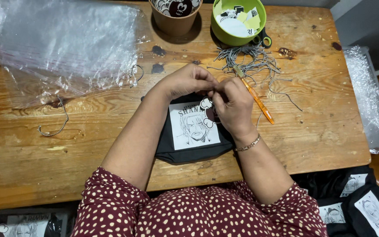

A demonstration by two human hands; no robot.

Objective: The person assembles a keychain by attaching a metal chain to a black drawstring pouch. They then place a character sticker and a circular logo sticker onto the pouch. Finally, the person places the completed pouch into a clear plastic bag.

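Note:
A folded black garment [185,151] with a white printed drawing of a face lies on the wooden table [88,127] in front of me. My left hand [187,79] and my right hand [231,105] meet above its top edge, fingers pinched together. My right hand holds a small white and dark red skull-shaped tag [208,112] and an orange tool [256,98] that sticks out to the right. What my left fingers pinch is hidden.
A pile of black-and-white cords [253,59] lies behind my hands, and one loose cord [58,120] lies at the left. A green bowl [237,37] of paper bits, a brown cup [174,22] of tags and clear plastic bags [62,44] stand at the back. More black garments [356,199] lie lower right.

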